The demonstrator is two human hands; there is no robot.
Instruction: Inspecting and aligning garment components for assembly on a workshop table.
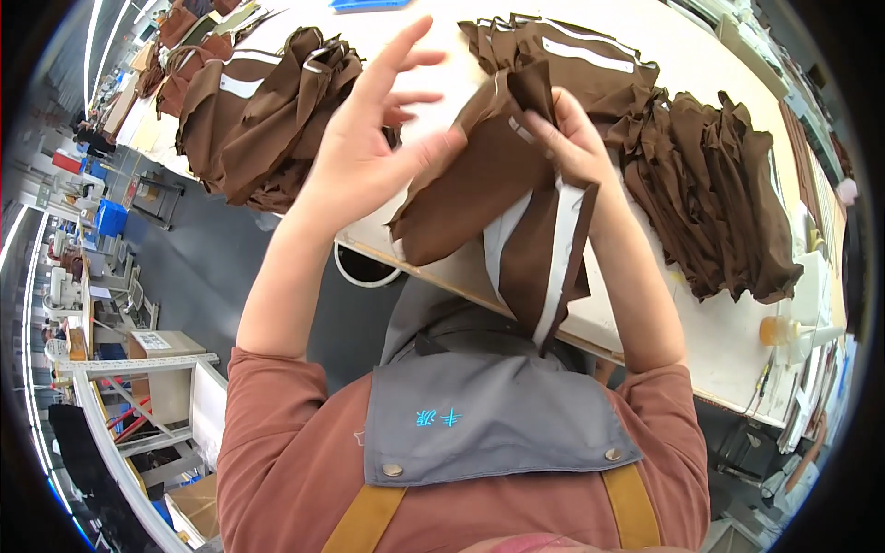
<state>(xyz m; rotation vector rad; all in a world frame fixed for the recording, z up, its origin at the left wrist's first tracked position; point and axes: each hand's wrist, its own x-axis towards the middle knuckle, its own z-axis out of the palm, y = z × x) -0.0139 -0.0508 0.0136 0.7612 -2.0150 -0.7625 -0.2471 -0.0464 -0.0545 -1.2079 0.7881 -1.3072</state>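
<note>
A brown fabric piece with white strips (498, 175) hangs in front of me, over the table's near edge. My right hand (573, 138) pinches its upper right part between thumb and fingers. My left hand (383, 129) is at the piece's left side, fingers spread and pointing up, the thumb reaching to the cloth's edge. Whether that thumb touches the cloth is hard to tell. The lower end of the piece falls in folds, with white strips along them.
A heap of brown fabric pieces (267, 120) lies at the left. More brown pieces (590, 69) lie at the back, and a gathered row (714, 184) at the right. A blue tray (369, 5), a small amber bottle (779, 330) and the pale table (728, 369) also show.
</note>
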